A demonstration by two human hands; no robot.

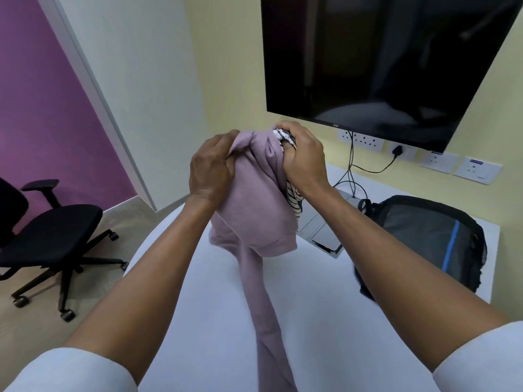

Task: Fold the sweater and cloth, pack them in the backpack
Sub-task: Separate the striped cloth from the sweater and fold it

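Note:
A mauve sweater (254,210) hangs bunched in the air above the white table (209,301), one sleeve trailing down across the tabletop toward me. My left hand (210,169) grips a fold at its top left. My right hand (304,158) grips its top right together with a black-and-white striped cloth (294,202), which peeks out above and below that hand. A dark grey backpack (424,239) with a blue stripe lies on the table at the right, its opening facing left, behind my right forearm.
A flat silver device (322,230) lies on the table behind the sweater. A wall-mounted TV (382,58) hangs above sockets and dangling cables (351,171). A black office chair (48,236) stands on the floor at the left.

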